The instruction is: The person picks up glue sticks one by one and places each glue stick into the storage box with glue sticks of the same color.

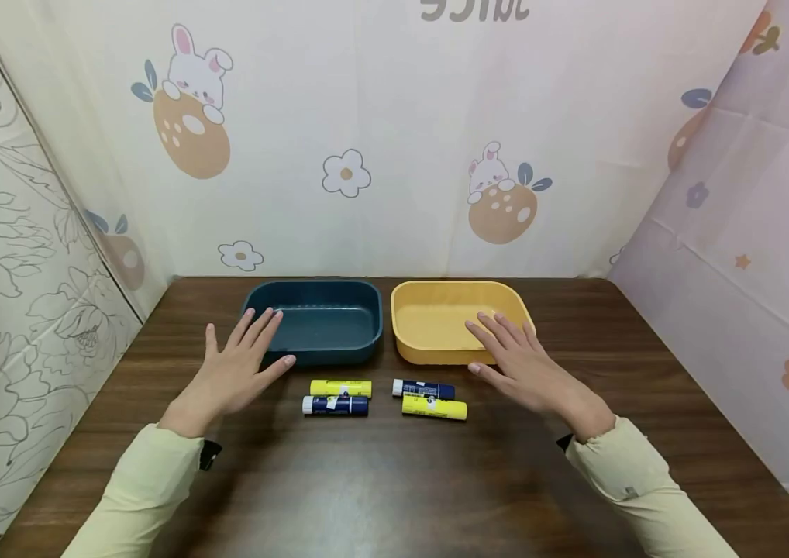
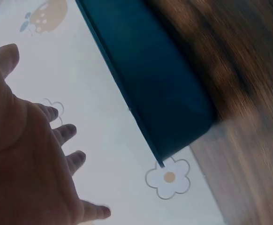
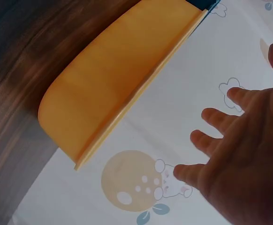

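Observation:
My left hand point(image 1: 230, 372), fingers spread and straight, hovers by the near left corner of a dark blue tray point(image 1: 321, 358). On the other side my right hand point(image 1: 523, 368) is spread above the near right corner of a yellow tray point(image 1: 436, 356). Both hands hold nothing. In front of the blue tray lie a yellow glue stick point(image 1: 341, 388) and a dark blue glue stick point(image 1: 335, 405) with a white cap. A second dark blue glue stick point(image 1: 424, 390) and a second yellow glue stick point(image 1: 434, 408) lie before the yellow tray.
The trays stand side by side at the back of the brown wooden table point(image 1: 353, 488). Behind them hangs a white curtain point(image 1: 394, 225) printed with rabbits and flowers. More patterned cloth point(image 1: 750, 256) borders the table on the right.

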Demonstrator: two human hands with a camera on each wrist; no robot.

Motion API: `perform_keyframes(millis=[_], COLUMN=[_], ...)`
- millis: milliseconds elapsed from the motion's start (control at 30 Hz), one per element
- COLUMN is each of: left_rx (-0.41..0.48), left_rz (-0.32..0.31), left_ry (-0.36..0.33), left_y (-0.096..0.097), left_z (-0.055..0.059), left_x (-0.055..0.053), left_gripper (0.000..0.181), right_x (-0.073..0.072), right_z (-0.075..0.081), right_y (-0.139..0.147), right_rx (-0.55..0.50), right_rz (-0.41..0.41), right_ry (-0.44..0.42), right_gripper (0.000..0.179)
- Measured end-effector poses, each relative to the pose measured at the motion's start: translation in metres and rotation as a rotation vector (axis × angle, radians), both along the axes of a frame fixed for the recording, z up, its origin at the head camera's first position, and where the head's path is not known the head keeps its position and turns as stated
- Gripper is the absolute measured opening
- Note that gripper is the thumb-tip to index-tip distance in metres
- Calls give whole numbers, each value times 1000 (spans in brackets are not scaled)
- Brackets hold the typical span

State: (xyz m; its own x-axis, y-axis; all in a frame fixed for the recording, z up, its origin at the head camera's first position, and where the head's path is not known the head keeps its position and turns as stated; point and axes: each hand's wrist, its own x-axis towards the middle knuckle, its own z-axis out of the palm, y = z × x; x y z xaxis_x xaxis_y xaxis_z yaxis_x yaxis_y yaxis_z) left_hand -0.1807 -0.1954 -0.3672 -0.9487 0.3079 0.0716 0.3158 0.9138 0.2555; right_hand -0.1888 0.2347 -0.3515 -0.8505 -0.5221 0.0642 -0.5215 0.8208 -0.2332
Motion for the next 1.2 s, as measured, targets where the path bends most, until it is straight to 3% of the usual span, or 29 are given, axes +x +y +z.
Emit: perform_keyframes(millis=[367, 733, 1200], left_rx=[50, 111, 211], left_rz=[-5, 10, 31], left_ry=[-37, -80, -81], left_y=[-20, -39, -46], left_z=[-6, -17, -28], left_x=[-23, -43, -66], left_gripper=[74, 74, 69], right_x=[-3, 3, 4], right_z=[-7, -12, -28], right_y=[-3, -10, -20], right_rx=[-40, -9, 13], right_rz=[149, 130, 224], right_ry=[181, 78, 117], right_gripper=[66, 69, 63])
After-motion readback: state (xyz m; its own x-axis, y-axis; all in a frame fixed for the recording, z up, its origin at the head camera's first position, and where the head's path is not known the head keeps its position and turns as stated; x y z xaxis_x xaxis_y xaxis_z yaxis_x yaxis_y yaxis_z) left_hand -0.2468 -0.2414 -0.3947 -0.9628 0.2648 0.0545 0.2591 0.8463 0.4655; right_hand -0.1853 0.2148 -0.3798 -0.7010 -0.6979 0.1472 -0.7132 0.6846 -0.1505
